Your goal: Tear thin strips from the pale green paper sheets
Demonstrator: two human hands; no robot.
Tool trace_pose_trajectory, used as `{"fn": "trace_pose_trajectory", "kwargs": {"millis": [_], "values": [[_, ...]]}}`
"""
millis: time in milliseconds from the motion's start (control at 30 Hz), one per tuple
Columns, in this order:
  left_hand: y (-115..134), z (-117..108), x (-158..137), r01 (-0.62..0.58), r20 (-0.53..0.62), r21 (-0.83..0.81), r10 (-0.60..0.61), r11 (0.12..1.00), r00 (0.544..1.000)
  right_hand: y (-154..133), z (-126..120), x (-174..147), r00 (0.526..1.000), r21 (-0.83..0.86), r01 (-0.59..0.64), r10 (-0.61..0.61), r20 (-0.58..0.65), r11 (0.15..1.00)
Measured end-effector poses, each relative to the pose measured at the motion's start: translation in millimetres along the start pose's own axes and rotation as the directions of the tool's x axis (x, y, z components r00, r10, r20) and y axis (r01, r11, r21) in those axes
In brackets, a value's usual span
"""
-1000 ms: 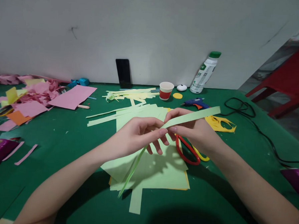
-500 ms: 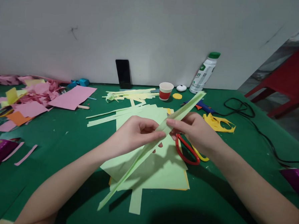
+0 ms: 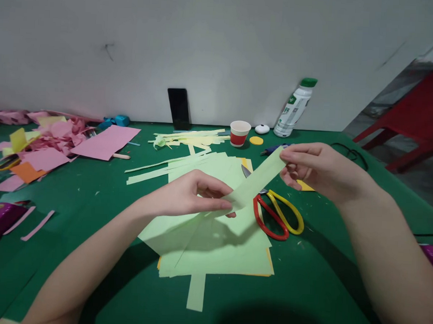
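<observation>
A pale green paper strip (image 3: 257, 181) slants upward to the right between my hands. My left hand (image 3: 189, 194) pinches it with thumb and fingers around its lower part. At the upper end, my right hand (image 3: 310, 167) grips the tip between thumb and forefinger, the other fingers curled. Below lies a stack of light green paper sheets (image 3: 226, 257), with yellow edges showing underneath. Scissors (image 3: 271, 220) with one red and one yellow handle rest on the stack's right side, their blades partly hidden behind the strip. Another green strip (image 3: 196, 294) sticks out from the near edge.
Cut green strips (image 3: 194, 137) lie at the back near a paper cup (image 3: 240, 133), a leaning phone (image 3: 179, 108) and a bottle (image 3: 295, 108). Pink paper scraps (image 3: 63, 139) are heaped at left. A glue gun (image 3: 275, 149) is partly behind my right hand.
My right hand has moved right and up to the strip's end, away from my left hand. The strip now shows its flat face, and its lower end no longer hangs past the stack.
</observation>
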State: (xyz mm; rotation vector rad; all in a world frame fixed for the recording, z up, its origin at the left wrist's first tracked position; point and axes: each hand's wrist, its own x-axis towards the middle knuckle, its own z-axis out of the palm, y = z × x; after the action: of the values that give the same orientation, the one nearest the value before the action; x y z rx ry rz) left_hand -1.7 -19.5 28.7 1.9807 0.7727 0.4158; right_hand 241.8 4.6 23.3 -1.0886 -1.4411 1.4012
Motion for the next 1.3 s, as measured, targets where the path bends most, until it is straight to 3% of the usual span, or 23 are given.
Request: {"fn": "trace_pose_trajectory", "kwargs": {"millis": [167, 267, 333, 367, 433, 500, 567, 600, 667, 700, 800, 867, 933, 1067, 1300], "values": [[-1, -19, -6, -0.027, 0.008, 0.155, 0.026, 0.987, 1.000, 3, -28, 7, 0.981, 0.024, 0.048, -0.042, -0.190, 0.999], [-8, -37, -14, 0.007, 0.135, 0.234, -0.040, 0.972, 0.990, 6, -48, 11, 0.944, 0.026, 0.110, -0.096, -0.317, 0.994], [-17, -48, -20, 0.055, 0.243, 0.353, -0.148, 0.934, 0.959, 8, -53, 13, 0.899, 0.014, 0.158, -0.138, -0.416, 0.987], [-22, -53, -23, 0.097, 0.226, 0.454, -0.219, 0.886, 0.949, 8, -53, 13, 0.874, 0.005, 0.179, -0.157, -0.461, 0.984], [-30, -61, -26, 0.205, -0.006, 0.631, -0.260, 0.748, 0.966, 8, -44, 13, 0.841, -0.007, 0.197, -0.173, -0.512, 0.980], [-33, -62, -27, 0.320, -0.334, 0.700, -0.103, 0.639, 0.937, 5, -26, 11, 0.861, 0.000, 0.165, -0.144, -0.488, 0.986], [-29, -57, -26, 0.371, -0.562, 0.720, 0.179, 0.586, 0.808, 4, -3, 7, 0.904, 0.024, 0.116, -0.096, -0.416, 0.993], [-25, -52, -25, 0.356, -0.593, 0.736, 0.293, 0.576, 0.750, 3, 9, 4, 0.922, 0.037, 0.103, -0.081, -0.379, 0.994], [-14, -38, -23, 0.137, -0.489, 0.824, 0.568, 0.550, 0.662, 5, 31, -1, 0.951, 0.054, 0.083, -0.063, -0.304, 0.995], [-8, -29, -22, 0.043, -0.440, 0.839, 0.631, 0.542, 0.638, 6, 41, -4, 0.964, 0.071, 0.075, -0.054, -0.262, 0.995], [2, -3, -16, -0.081, -0.396, 0.814, 0.651, 0.576, 0.647, 9, 63, -13, 0.998, 0.137, 0.034, -0.026, -0.059, 0.990], [3, 9, -10, -0.153, -0.337, 0.815, 0.672, 0.559, 0.660, 9, 71, -20, 0.998, 0.152, 0.033, -0.041, 0.054, 0.988], [0, 15, -6, -0.187, -0.308, 0.825, 0.702, 0.533, 0.642, 7, 75, -25, 0.992, 0.135, 0.051, -0.065, 0.106, 0.989], [-1, 14, -4, -0.209, -0.318, 0.825, 0.737, 0.525, 0.597, 2, 75, -31, 0.991, 0.038, 0.092, -0.095, 0.099, 0.995], [4, 15, -6, -0.235, -0.377, 0.756, 0.700, 0.611, 0.607, -2, 75, -35, 0.972, -0.239, 0.233, -0.231, 0.037, 0.943]]}}
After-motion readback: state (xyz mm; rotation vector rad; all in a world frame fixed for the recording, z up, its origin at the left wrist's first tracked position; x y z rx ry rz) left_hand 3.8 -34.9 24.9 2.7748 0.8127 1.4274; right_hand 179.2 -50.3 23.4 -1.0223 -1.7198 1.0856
